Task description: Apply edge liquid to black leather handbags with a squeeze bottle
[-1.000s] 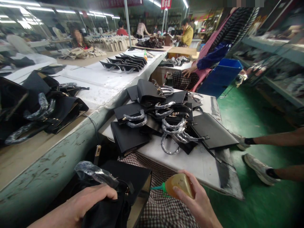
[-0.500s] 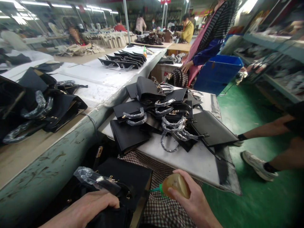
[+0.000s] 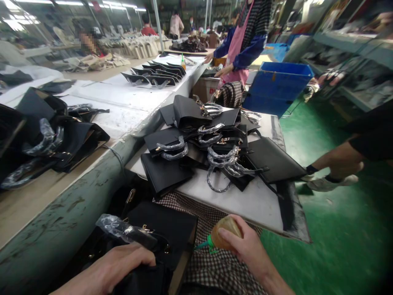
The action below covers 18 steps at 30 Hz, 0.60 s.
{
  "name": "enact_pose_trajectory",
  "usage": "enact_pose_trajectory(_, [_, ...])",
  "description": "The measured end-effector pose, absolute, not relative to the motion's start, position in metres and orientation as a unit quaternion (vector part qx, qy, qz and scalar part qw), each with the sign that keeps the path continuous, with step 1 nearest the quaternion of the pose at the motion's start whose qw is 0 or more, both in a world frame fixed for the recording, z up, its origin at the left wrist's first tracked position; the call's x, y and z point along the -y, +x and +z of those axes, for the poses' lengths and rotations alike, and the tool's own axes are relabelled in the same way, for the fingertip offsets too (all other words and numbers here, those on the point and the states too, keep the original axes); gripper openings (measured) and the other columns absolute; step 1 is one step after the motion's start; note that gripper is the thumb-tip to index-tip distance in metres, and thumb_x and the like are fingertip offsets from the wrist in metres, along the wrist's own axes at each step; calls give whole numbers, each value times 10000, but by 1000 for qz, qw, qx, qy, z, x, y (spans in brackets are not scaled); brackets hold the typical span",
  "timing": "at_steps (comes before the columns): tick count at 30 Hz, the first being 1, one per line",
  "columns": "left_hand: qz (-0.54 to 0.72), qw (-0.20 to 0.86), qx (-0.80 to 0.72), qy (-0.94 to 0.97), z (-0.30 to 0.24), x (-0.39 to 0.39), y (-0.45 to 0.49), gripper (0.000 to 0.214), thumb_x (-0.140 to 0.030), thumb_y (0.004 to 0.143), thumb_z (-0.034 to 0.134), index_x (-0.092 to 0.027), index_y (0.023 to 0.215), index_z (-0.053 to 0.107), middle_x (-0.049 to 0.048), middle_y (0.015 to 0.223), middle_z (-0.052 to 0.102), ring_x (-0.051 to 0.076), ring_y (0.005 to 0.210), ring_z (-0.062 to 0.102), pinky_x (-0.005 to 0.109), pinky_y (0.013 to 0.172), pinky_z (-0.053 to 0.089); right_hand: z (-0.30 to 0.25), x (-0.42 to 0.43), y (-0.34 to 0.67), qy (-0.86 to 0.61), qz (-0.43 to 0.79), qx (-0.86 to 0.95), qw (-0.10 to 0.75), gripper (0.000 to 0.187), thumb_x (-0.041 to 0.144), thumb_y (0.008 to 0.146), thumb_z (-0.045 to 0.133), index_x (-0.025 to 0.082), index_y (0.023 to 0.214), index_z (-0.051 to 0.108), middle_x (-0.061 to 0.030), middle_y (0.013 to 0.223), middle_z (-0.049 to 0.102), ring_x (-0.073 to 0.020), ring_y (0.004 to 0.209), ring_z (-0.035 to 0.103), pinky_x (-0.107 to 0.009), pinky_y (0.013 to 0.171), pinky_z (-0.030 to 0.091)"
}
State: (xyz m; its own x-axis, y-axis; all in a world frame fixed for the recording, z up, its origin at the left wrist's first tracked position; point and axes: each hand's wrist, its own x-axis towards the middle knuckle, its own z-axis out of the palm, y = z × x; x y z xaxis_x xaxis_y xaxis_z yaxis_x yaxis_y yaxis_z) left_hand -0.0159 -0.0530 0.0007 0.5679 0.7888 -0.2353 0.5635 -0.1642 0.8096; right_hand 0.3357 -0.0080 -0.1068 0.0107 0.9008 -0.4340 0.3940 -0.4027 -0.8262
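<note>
A black handbag [image 3: 172, 223] with gold fittings and a plastic-wrapped handle [image 3: 121, 229] rests at my lap. My left hand [image 3: 130, 260] is closed on its near side, the fingertips partly hidden by the black material. In my right hand [image 3: 244, 241] is a glue bottle [image 3: 225, 233], amber-coloured with a green nozzle, tilted tip-down to the left. The nozzle's tip lies at or very near the bag's right edge; whether it touches I cannot tell. Brown-and-white checked cloth [image 3: 211, 266] spreads beneath the bottle.
Ahead stands a low table [image 3: 227, 207] with a pile of black handbags [image 3: 190, 114]. More bags [image 3: 76, 139] lie on the long workbench [image 3: 92, 192] at left. A co-worker in a pink apron [image 3: 236, 45] stands near a blue bin [image 3: 278, 86]. Someone's legs [image 3: 340, 159] show at right.
The bottle has tilted a little more, its nozzle near the bag's edge. My left hand keeps its grip. The apron-wearing co-worker has shifted left and reaches toward the bench; the legs at right have moved.
</note>
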Motion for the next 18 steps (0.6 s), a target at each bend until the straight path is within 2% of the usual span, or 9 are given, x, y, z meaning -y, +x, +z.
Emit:
enact_pose_trajectory(3, [125,475,-439,752,-5,53,-16,157,-360,942,610,-262,1054,660,29,903,723,182,824,684,220,727,504,-111,10,337,-666,543,447,248,425,550,834,696,233,1117,685,48,581,638,-189,449,564,-276,399,390])
enact_pose_trajectory(6, [123,477,-438,752,-6,53,-16,146,-361,939,609,-267,1037,662,24,888,721,182,806,680,225,710,503,-113,13,336,-660,573,422,243,439,579,840,697,230,1104,664,71,529,581,-154,382,479,-250,374,306])
enact_pose_trajectory(11, [119,472,-458,744,5,50,-15,164,-400,976,603,-273,1054,672,25,944,725,181,848,689,211,749,516,-113,16,334,-646,602,401,244,436,576,819,722,222,1067,665,43,613,649,-133,391,484,-239,374,300])
enact_pose_trajectory(18, [111,469,-467,742,8,48,-15,202,-405,1005,576,-268,1114,677,42,1016,732,182,899,703,199,766,529,-115,15,336,-641,614,386,251,429,567,846,721,215,1078,641,49,618,640,-123,402,480,-230,376,320])
